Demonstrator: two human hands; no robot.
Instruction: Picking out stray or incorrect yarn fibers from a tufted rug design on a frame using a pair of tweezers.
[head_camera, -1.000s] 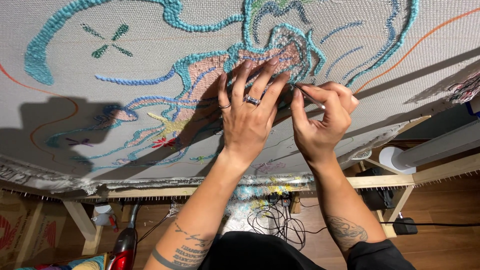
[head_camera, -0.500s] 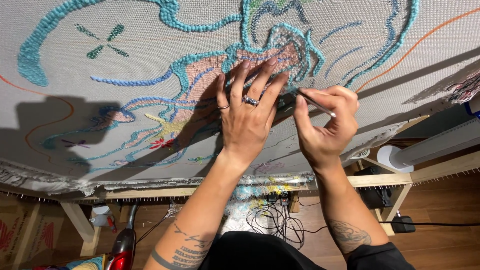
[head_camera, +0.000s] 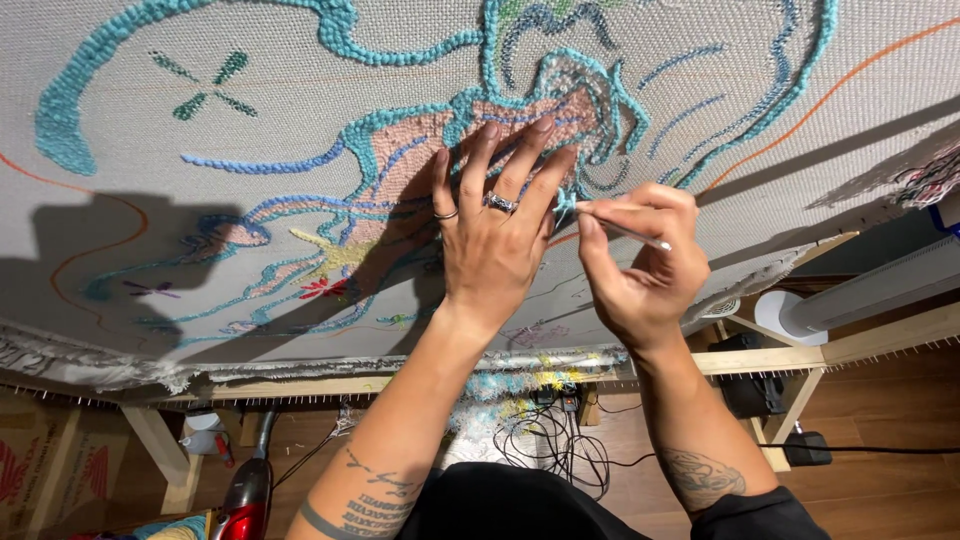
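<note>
— Where is the thin tool (head_camera: 625, 229) being held?

— Right of centre in the frame, it is being pinched between thumb and fingertips of the right hand (head_camera: 640, 265), which is closed on it. Its long axis is being kept slanted, with the tip up and to the left, at the cloth, and the tail down and to the right.

— And the cloth?

— The stretched tufting cloth (head_camera: 250, 120) is being spanned across the whole upper frame on a wooden frame (head_camera: 770, 358). The teal and pink yarn pattern (head_camera: 560, 95) is lying just above and left of the tool tip.

— What is being done by the other hand?

— The left hand (head_camera: 495, 235) is being pressed flat on the cloth, fingers spread, nothing gripped. It is lying just left of the tool tip, almost touching the right hand, and it is nearer to the pattern.

— Below?

— A red vacuum cleaner (head_camera: 245, 500) at lower left and tangled black cables (head_camera: 560, 445) on the wooden floor (head_camera: 880, 490) are being shown.
</note>
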